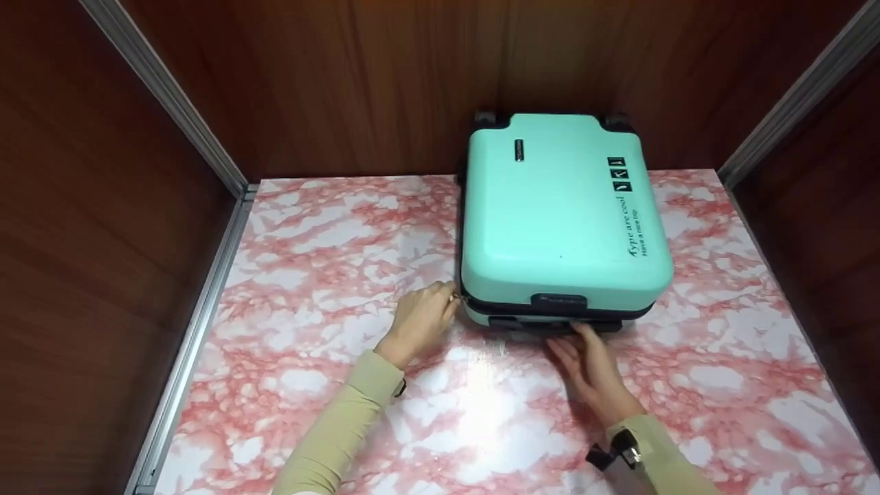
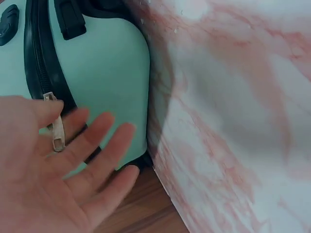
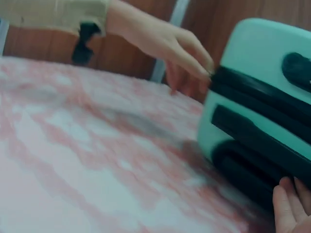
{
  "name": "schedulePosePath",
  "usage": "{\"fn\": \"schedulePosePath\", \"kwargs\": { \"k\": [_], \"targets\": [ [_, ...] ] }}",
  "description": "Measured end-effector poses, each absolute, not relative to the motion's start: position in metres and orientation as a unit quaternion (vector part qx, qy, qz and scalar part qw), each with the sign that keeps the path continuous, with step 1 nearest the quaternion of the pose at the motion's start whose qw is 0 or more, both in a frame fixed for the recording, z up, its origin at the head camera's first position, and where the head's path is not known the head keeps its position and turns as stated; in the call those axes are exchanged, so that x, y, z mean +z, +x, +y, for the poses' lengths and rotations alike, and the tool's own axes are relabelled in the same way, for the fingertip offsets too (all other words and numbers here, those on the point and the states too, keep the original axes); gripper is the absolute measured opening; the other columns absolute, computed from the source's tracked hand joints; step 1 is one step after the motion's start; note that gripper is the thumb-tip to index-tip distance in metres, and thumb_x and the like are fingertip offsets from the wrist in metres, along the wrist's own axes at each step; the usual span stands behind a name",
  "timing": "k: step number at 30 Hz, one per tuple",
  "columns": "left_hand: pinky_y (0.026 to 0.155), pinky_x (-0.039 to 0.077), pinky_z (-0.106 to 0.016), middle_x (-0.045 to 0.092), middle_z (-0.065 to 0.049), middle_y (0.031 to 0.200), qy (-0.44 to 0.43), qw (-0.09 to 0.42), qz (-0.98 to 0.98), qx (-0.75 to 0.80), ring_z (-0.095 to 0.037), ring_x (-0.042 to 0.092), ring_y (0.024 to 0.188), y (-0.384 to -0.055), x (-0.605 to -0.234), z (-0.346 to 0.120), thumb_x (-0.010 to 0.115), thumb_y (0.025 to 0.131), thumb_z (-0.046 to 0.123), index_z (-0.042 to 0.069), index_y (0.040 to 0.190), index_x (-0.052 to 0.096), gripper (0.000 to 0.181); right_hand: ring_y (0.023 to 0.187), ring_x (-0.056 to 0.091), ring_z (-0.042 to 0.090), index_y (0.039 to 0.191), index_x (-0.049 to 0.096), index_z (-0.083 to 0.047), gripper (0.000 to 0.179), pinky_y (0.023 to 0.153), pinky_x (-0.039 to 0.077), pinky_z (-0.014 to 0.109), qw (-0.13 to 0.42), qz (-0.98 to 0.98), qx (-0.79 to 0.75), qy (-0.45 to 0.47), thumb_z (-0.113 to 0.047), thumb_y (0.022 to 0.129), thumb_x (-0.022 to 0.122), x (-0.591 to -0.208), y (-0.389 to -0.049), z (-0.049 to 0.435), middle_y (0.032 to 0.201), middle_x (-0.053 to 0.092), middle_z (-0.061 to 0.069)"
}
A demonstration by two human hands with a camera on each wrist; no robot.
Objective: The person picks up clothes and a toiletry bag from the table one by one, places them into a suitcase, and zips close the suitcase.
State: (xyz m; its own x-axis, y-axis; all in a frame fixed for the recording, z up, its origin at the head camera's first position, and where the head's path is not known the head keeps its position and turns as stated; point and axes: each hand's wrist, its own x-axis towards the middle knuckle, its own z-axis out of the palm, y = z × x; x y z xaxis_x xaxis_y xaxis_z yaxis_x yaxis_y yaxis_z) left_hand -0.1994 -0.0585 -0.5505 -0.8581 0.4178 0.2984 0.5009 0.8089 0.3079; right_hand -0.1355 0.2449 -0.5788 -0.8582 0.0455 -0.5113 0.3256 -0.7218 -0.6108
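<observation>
A mint-green hard-shell suitcase [image 1: 564, 213] lies flat on the table, its wheels toward the back panel. At its front left corner my left hand [image 1: 423, 316] pinches a metal zipper pull [image 2: 58, 133] between thumb and index finger. The other fingers of that hand are spread. The black zipper band [image 2: 43, 58] runs along the suitcase's side. My right hand [image 1: 595, 371] is at the front side, with fairly straight fingers [image 3: 283, 204] touching the black carry handle [image 3: 262, 143] from below and in front. Part of this hand is cut off in the right wrist view.
The table [image 1: 330, 268] has a red-and-white marbled top. A brown wood-grain panel [image 1: 357, 89] stands right behind the suitcase, and further panels close off both sides. Metal rails [image 1: 199, 330] run along the left edge and up the corners.
</observation>
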Motion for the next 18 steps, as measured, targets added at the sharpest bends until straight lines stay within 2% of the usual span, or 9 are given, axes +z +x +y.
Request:
{"fn": "schedulePosePath", "kwargs": {
  "k": [5, 9, 11, 13, 14, 16, 18],
  "targets": [
    [0.063, 0.053, -0.044, 0.066, -0.004, 0.084, -0.294, 0.099, -0.932, -0.185, -0.028, 0.067, 0.072, -0.200, -0.555, -0.060, 0.061, 0.103, 0.022, 0.011, 0.097, 0.071, 0.016, 0.100, 0.070, 0.026, 0.124, 0.047, 0.000, 0.023, 0.099, 0.049, 0.040, 0.058, 0.400, -0.879, 0.253, -0.001, 0.102, 0.052, -0.583, -0.136, 0.238, 0.106, 0.068, 0.013],
    [0.067, 0.053, -0.042, 0.067, -0.001, 0.081, -0.318, 0.090, -0.923, -0.198, -0.023, 0.066, 0.073, -0.194, -0.558, -0.059, 0.059, 0.104, 0.025, 0.014, 0.097, 0.073, 0.019, 0.087, 0.073, 0.021, 0.110, 0.054, 0.003, 0.012, 0.088, 0.056, 0.037, 0.055, 0.464, -0.845, 0.259, -0.001, 0.100, 0.048, -0.587, -0.134, 0.247, 0.092, 0.071, 0.011],
    [0.067, 0.054, -0.039, 0.067, 0.001, 0.080, -0.332, 0.082, -0.915, -0.216, -0.019, 0.066, 0.072, -0.189, -0.560, -0.056, 0.059, 0.104, 0.025, 0.014, 0.097, 0.073, 0.020, 0.082, 0.073, 0.021, 0.101, 0.058, 0.002, 0.011, 0.082, 0.058, 0.037, 0.056, 0.480, -0.835, 0.263, -0.002, 0.099, 0.048, -0.588, -0.133, 0.255, 0.086, 0.071, 0.011],
    [0.068, 0.055, -0.033, 0.068, 0.003, 0.080, -0.348, 0.066, -0.904, -0.239, -0.014, 0.065, 0.071, -0.182, -0.561, -0.052, 0.060, 0.104, 0.024, 0.014, 0.098, 0.074, 0.019, 0.082, 0.074, 0.025, 0.098, 0.061, 0.002, 0.013, 0.081, 0.058, 0.041, 0.068, 0.482, -0.835, 0.258, -0.003, 0.098, 0.049, -0.589, -0.131, 0.266, 0.089, 0.073, 0.017],
    [0.069, 0.055, -0.031, 0.069, 0.004, 0.081, -0.357, 0.057, -0.898, -0.251, -0.011, 0.065, 0.070, -0.178, -0.562, -0.049, 0.060, 0.104, 0.024, 0.013, 0.100, 0.074, 0.018, 0.084, 0.074, 0.027, 0.098, 0.061, 0.002, 0.013, 0.081, 0.058, 0.043, 0.076, 0.483, -0.835, 0.254, -0.003, 0.098, 0.049, -0.589, -0.130, 0.273, 0.091, 0.073, 0.019],
    [0.072, 0.055, -0.027, 0.072, 0.004, 0.085, -0.377, 0.040, -0.887, -0.264, -0.008, 0.065, 0.072, -0.170, -0.563, -0.043, 0.060, 0.104, 0.025, 0.013, 0.106, 0.075, 0.019, 0.089, 0.074, 0.033, 0.108, 0.060, 0.002, 0.016, 0.083, 0.056, 0.050, 0.094, 0.484, -0.838, 0.233, -0.004, 0.099, 0.049, -0.589, -0.128, 0.289, 0.102, 0.073, 0.024],
    [0.076, 0.054, -0.027, 0.073, 0.004, 0.087, -0.400, 0.027, -0.877, -0.264, -0.008, 0.066, 0.075, -0.163, -0.562, -0.036, 0.060, 0.105, 0.027, 0.013, 0.105, 0.076, 0.021, 0.087, 0.073, 0.033, 0.113, 0.058, 0.000, 0.017, 0.079, 0.057, 0.050, 0.106, 0.488, -0.836, 0.228, -0.005, 0.099, 0.050, -0.589, -0.128, 0.305, 0.102, 0.073, 0.023]
  ]
}}
